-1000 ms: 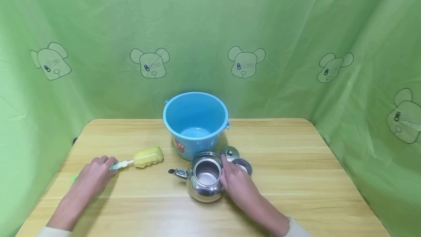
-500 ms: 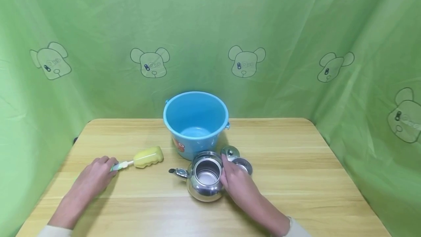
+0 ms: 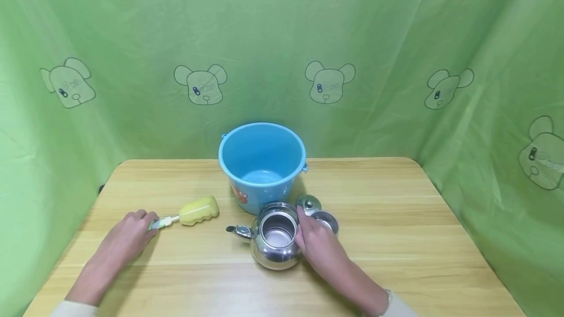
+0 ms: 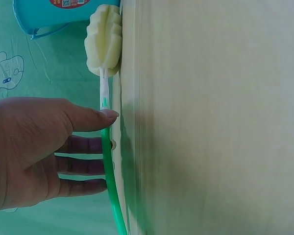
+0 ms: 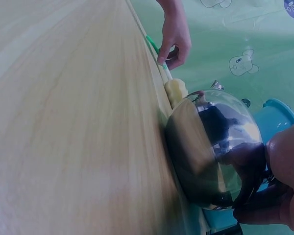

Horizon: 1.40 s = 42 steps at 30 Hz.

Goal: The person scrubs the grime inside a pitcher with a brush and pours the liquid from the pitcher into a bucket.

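Observation:
My left hand (image 3: 125, 236) pinches a sponge bottle brush (image 3: 198, 211) by its white and green handle, between thumb and fingers. The brush's yellow ribbed sponge head points right and lies low at the tabletop in the left wrist view. Front and centre stands a shiny steel teapot (image 3: 273, 257), uncovered, its spout toward the left. My right hand (image 3: 323, 253) grips the teapot at its handle side, covering most of the handle. Just beyond that hand are a round steel lid (image 3: 309, 202) with a knob and a small steel cup (image 3: 333, 221), partly hidden by the hand.
A blue bucket (image 3: 264, 194) stands right behind the teapot, with nothing visible inside. The wooden table (image 3: 379, 185) has rounded back corners. Green curtains (image 3: 264, 23) with bear-head drawings hang behind and on both sides.

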Each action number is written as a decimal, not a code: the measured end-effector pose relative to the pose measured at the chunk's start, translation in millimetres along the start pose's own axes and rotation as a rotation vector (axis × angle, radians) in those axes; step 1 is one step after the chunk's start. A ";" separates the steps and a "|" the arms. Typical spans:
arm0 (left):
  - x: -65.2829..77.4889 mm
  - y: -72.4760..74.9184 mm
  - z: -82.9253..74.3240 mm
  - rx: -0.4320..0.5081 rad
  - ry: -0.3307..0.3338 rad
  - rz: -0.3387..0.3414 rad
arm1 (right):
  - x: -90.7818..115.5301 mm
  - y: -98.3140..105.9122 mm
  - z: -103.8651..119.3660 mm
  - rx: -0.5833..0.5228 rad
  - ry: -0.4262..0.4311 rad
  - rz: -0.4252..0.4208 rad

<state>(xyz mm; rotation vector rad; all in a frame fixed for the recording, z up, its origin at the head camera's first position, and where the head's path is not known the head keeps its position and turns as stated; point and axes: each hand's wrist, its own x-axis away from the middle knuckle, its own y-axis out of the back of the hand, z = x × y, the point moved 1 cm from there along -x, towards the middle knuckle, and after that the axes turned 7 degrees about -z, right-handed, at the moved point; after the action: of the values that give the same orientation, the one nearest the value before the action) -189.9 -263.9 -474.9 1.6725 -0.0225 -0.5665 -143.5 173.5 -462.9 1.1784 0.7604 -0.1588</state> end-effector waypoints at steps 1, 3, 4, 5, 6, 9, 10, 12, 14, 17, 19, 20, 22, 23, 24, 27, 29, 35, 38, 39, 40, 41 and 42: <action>0.0 0.0 -0.1 0.001 0.002 0.003 | 0.0 0.2 0.1 0.001 -0.001 0.002; 0.1 0.3 -0.4 0.001 0.005 0.005 | -0.2 0.7 0.5 0.001 -0.004 0.006; 0.0 0.6 -0.7 0.001 0.007 0.007 | -0.4 1.0 0.7 0.000 -0.006 0.008; -0.2 0.9 -1.0 0.002 0.008 0.007 | -0.5 1.3 0.8 0.000 -0.007 0.009; -0.5 1.1 -1.2 0.005 0.009 0.006 | -0.7 1.7 0.9 -0.001 -0.007 0.010; -1.9 2.3 -2.5 0.014 0.009 -0.002 | -1.1 2.3 0.6 -0.001 -0.006 0.012; -2.5 2.5 -2.9 0.017 0.009 -0.003 | -1.3 2.4 0.5 -0.002 -0.005 0.012; -3.7 3.2 -3.9 0.020 0.009 -0.006 | -1.7 2.6 0.2 -0.003 -0.003 0.016; -4.8 4.5 -5.5 0.019 0.009 -0.007 | -2.2 2.6 0.2 -0.003 -0.002 0.020; -6.4 7.4 -8.7 0.019 0.011 -0.011 | -2.8 2.4 0.4 -0.002 0.002 0.023; -7.9 9.9 -11.7 0.020 0.009 -0.017 | -2.7 2.2 0.4 0.000 0.005 0.024; -8.7 11.2 -13.5 0.022 0.009 -0.021 | -2.6 2.0 0.3 0.002 0.008 0.023; -10.3 13.5 -17.4 0.026 0.008 -0.030 | -2.5 1.8 0.0 0.004 0.014 0.022; -11.3 14.6 -19.4 0.030 0.004 -0.040 | -2.4 1.8 -0.2 0.006 0.017 0.021; -12.3 15.4 -21.5 0.036 -0.001 -0.049 | -2.4 1.8 -0.4 0.007 0.019 0.021; -16.2 16.9 -28.4 0.055 -0.023 -0.076 | -2.6 2.3 -1.0 0.010 0.025 0.013; -18.7 17.7 -32.9 0.069 -0.033 -0.090 | -2.7 2.9 -1.2 0.010 0.027 0.008; -25.3 18.8 -44.8 0.082 -0.028 -0.078 | -2.6 4.0 -0.8 0.011 0.028 0.010; -28.2 19.5 -51.6 0.087 -0.038 -0.074 | -2.0 3.9 -0.4 0.013 0.028 0.014; -29.3 19.9 -54.2 0.092 -0.042 -0.073 | -1.9 3.8 -0.3 0.014 0.029 0.015; -30.5 20.4 -57.0 0.098 -0.045 -0.073 | -1.7 3.5 -0.3 0.014 0.030 0.016; -31.7 20.9 -59.8 0.106 -0.047 -0.070 | -1.6 3.4 -0.3 0.015 0.031 0.015; -32.8 21.4 -62.6 0.112 -0.048 -0.070 | -1.7 3.2 -0.3 0.016 0.032 0.014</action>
<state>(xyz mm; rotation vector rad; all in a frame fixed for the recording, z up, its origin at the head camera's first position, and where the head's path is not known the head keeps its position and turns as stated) -188.7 -199.4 -438.9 1.7737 -0.0311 -0.6684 -143.3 174.7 -459.5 1.2034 0.7799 -0.1349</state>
